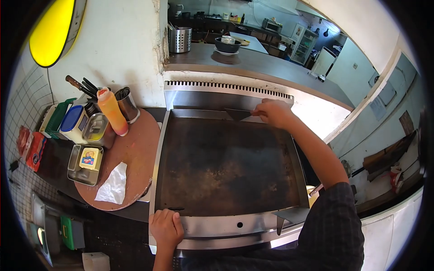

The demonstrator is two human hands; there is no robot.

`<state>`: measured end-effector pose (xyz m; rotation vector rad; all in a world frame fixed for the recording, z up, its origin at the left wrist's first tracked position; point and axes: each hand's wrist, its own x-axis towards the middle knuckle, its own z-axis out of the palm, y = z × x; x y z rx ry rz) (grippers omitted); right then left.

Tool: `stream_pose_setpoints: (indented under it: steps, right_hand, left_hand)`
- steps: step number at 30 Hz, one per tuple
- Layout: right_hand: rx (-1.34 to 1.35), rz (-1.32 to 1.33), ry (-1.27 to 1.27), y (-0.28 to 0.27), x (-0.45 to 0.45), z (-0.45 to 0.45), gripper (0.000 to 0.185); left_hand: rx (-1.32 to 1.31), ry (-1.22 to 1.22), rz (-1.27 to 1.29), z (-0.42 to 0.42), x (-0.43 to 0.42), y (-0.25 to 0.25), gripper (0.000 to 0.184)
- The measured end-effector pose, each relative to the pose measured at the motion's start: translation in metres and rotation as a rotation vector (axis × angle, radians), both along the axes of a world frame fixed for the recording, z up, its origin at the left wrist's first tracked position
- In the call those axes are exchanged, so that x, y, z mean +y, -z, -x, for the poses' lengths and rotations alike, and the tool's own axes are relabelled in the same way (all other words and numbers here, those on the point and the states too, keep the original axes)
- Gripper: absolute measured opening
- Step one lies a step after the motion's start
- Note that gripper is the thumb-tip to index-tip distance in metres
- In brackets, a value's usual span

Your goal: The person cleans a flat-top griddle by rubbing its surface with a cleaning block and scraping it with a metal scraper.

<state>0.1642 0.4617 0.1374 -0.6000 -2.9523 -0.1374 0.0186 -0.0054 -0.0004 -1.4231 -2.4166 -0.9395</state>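
Observation:
A wide flat-top griddle (226,167) with a dark, stained plate lies in front of me. At its back edge my right hand (273,113) is closed on a scraper, whose flat triangular metal blade (237,114) rests against the rear of the plate; its handle is hidden in my fingers. My left hand (166,228) is closed over the front left corner of the griddle, fingers curled on the rim. A small dark strip (175,208) lies on the plate just beyond those fingers.
Left of the griddle, a round brown board (140,149) bears a squeeze bottle (113,113), a metal tray (85,174) with a yellow tub, and white paper (113,185). A utensil holder (127,106) stands behind. Beyond the griddle, a counter (253,61) holds a black bowl (227,46).

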Motion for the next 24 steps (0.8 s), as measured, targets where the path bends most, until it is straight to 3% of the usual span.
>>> stream_pose_setpoints:
  steps: [1, 6, 16, 24]
  right_hand:
    - [-0.015, -0.128, 0.082, 0.0, -0.01, -0.003, 0.02]
    - [0.056, -0.271, 0.026, 0.039, 0.003, -0.022, 0.022]
    - [0.198, -0.24, -0.013, 0.082, 0.029, 0.001, 0.018]
    - [0.247, -0.206, -0.126, 0.085, 0.019, 0.053, 0.018]
  left_hand:
    - [0.006, 0.004, 0.0, 0.0, 0.0, 0.0, 0.02]
    - [0.017, 0.009, -0.002, 0.001, 0.0, 0.002, 0.021]
    - [0.005, 0.001, 0.002, 0.0, 0.0, 0.001, 0.021]
    - [0.009, -0.012, 0.003, 0.001, -0.001, 0.002, 0.021]
